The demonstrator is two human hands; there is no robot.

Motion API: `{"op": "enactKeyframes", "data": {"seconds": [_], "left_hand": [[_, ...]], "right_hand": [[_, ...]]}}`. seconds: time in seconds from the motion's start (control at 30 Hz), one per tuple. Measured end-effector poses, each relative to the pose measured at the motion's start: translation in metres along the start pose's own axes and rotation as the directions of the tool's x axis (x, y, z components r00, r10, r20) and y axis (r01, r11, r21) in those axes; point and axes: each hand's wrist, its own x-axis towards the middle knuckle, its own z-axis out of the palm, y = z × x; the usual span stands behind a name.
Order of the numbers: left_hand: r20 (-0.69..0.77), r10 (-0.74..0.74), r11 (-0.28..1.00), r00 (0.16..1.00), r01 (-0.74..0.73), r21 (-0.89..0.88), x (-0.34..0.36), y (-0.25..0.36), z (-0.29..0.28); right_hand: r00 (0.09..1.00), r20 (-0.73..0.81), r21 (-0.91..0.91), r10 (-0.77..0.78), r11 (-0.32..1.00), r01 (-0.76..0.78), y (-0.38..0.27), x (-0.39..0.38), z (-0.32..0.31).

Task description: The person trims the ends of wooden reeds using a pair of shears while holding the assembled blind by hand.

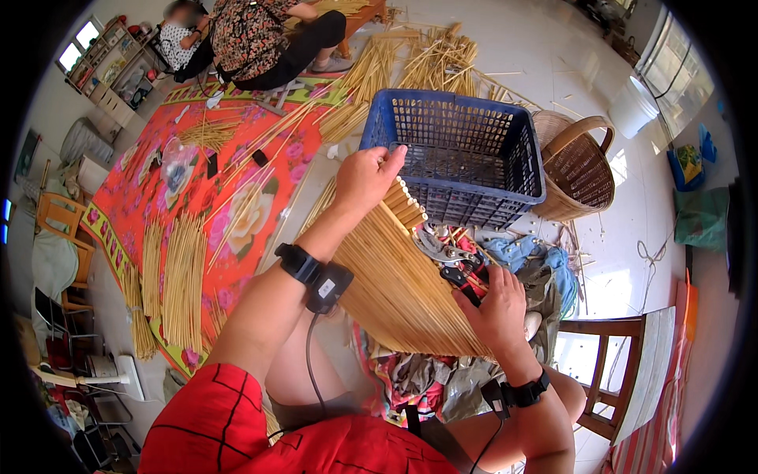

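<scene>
A slatted board of yellow cane rods [387, 292] lies across my lap, with short cut pieces [407, 205] lined along its upper right end. My left hand [371, 174] is closed above that end, beside the blue basket; what its fingers hold is too small to make out. Metal hand cutters [434, 243] with dark grips lie among red-handled items at the board's right side. My right hand [499, 312] rests over the board's right edge by those tools, thumb and fingers apart. Both wrists wear black strapped devices.
A blue plastic basket [458, 138] stands ahead, beside a wicker basket [584, 186] and white bucket [632, 107]. Two people [257, 43] sit at the back. Loose canes [181, 280] lie on a red floral mat [249, 213]. A wooden chair [632, 371] stands at right.
</scene>
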Motion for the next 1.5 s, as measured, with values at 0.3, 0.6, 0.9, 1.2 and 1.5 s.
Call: {"op": "enactKeyframes", "data": {"seconds": [0.3, 0.6, 0.9, 1.2, 1.5], "left_hand": [[-0.005, -0.014, 1.000, 1.000, 0.013, -0.029, 0.000, 0.001, 0.000], [0.007, -0.005, 1.000, 1.000, 0.005, -0.009, -0.001, -0.005, -0.001], [-0.003, 0.002, 1.000, 1.000, -0.002, -0.005, -0.002, -0.002, -0.001], [-0.005, -0.004, 1.000, 1.000, 0.004, 0.018, -0.005, 0.006, -0.003], [-0.079, 0.041, 0.999, 0.996, -0.040, 0.016, -0.008, 0.005, 0.003]], "right_hand": [[0.976, 0.176, 0.139, 0.127, 0.979, -0.152, 0.001, -0.007, 0.011], [0.991, 0.067, 0.099, 0.119, 0.987, -0.125, 0.002, 0.003, -0.010], [0.986, 0.116, 0.121, 0.120, 0.984, -0.134, -0.001, 0.004, -0.002], [0.982, 0.121, 0.165, 0.143, 0.973, -0.162, -0.008, 0.006, -0.005], [0.989, 0.095, 0.131, 0.117, 0.983, -0.129, -0.007, 0.007, 0.005]]}}
